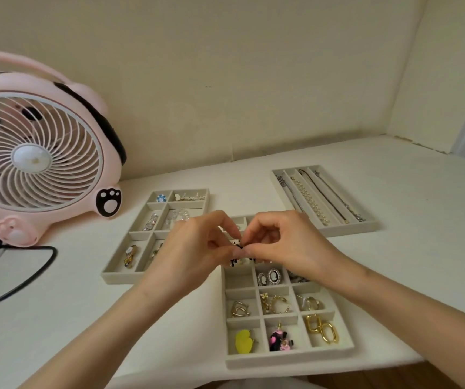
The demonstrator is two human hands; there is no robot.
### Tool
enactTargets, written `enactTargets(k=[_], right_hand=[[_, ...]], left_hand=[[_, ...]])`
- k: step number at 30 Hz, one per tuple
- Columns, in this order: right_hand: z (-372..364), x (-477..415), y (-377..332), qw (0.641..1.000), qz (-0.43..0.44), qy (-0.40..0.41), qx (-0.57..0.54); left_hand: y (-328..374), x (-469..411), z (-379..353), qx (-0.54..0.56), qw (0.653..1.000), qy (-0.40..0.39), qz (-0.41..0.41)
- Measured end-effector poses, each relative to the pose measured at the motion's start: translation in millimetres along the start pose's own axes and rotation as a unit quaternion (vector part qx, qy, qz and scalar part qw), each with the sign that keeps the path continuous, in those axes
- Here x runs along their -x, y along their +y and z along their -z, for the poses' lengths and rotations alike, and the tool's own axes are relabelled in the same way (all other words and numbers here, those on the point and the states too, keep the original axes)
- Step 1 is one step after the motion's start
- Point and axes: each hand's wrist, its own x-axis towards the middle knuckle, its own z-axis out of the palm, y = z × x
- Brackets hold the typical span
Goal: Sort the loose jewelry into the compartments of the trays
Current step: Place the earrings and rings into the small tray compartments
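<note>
A cream wall backs the white counter (394,220), with a pink fan (37,161) at far left. Over the near grid tray (290,360) I have my left hand (192,254) and right hand (284,245) pinched together on a small black-and-white beaded piece (236,244). I judge it mid-sorting; next, lowering it into an empty compartment.

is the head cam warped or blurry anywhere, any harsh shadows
Head view: wide-angle warp bows the wall corner and swells the round pink plastic fan; light is soft, shadows faint; the small black-and-white beaded piece pinched between left hand and right hand looks soft.
</note>
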Motion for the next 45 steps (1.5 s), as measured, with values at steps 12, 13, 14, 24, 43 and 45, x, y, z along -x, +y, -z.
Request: enactTargets(k=[12,13,14,24,43,45], right_hand=[[12.6,1.5,8.0,0.999,-0.002,-0.003,-0.051],[11.5,2.0,8.5,0.999,0.0,-0.003,-0.054],[10.5,2.4,8.5,0.998,0.002,-0.004,-0.057],[6.5,2.8,11.0,0.997,0.016,-0.005,-0.076],[8.1,4.6,12.5,0.995,0.016,-0.011,-0.098],[7.7,4.4,12.6,0.995,0.015,-0.014,-0.1]], left_hand=[[-0.9,8.5,1.4,-0.067,0.997,-0.029,-0.001],[-0.8,9.1,1.3,-0.071,0.997,-0.035,-0.002],[-0.8,9.5,1.3,-0.07,0.997,-0.042,-0.003],[-5.4,12.9,3.4,0.006,0.992,-0.124,0.0],[-6.6,3.8,1.5,-0.045,0.991,-0.115,0.053],[-7.1,1.7,1.9,-0.049,0.99,-0.122,0.059]])
